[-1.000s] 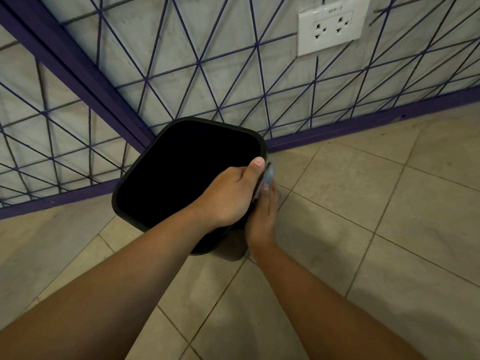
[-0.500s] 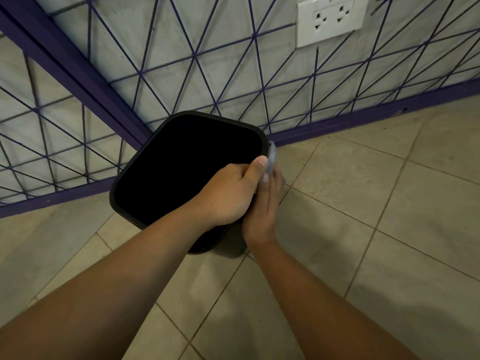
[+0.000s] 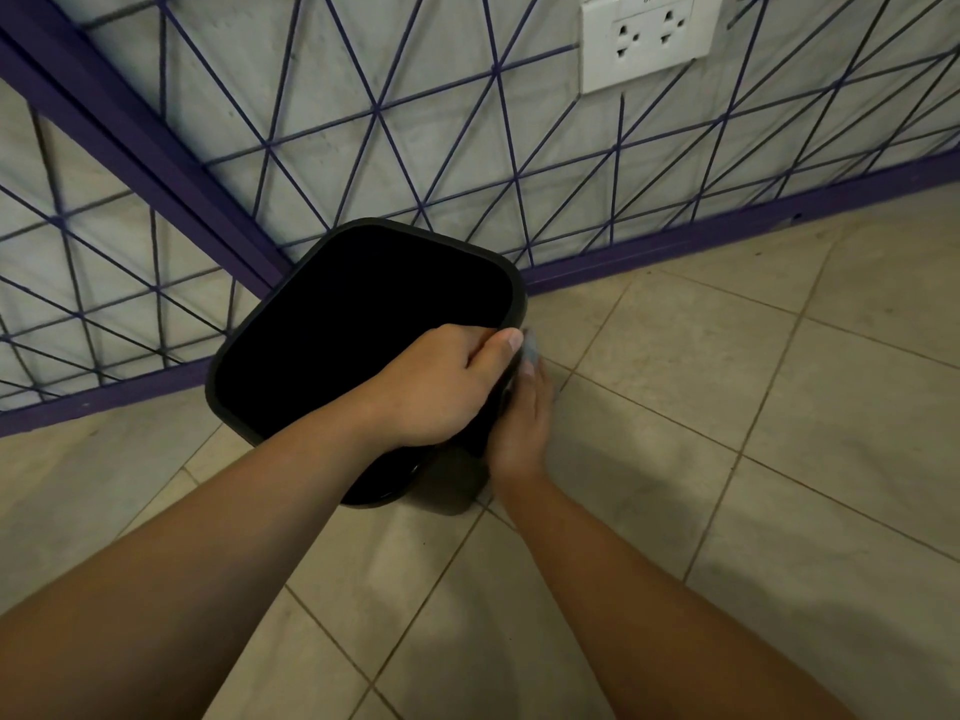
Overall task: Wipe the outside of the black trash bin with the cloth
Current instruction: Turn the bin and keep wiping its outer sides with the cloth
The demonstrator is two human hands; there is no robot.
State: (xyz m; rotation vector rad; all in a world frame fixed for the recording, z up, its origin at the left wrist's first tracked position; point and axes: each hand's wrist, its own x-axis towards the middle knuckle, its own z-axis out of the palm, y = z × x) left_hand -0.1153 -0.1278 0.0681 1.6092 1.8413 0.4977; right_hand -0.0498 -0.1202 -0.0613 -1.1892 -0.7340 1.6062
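Easing the cloth (image 3: 530, 350) back down a little from the bin (image 3: 363, 314) rim, after riding it up to that rim half a second ago; keeping to the same near-right side of the bin, so working short up-and-down strokes on one patch rather than travelling round. Pressing the cloth flat against the bin's outer wall with the right hand (image 3: 522, 423), fingers straight and close together, pointing up the side, only a pale edge of cloth peeping past the fingertips. Clamping the left hand (image 3: 441, 387) over the bin's near-right rim as before, thumb lying outside along the edge, fingers hooked down inside, bracing the bin against the rubbing. Holding the bin tilted, mouth turned up toward the camera, base on the floor (image 3: 727, 407) on the near side of the bin.

Judging the wipe as under way but far from finished: only this one side being touched, the far and left sides of the bin not yet reached, probably needing a turn of the bin under the left hand.

Standing the bin tight in a corner, purple skirting (image 3: 727, 236) running off behind the bin on both sides, patterned wall (image 3: 415, 122) above, a white socket (image 3: 647, 41) high and well to the right of the bin.
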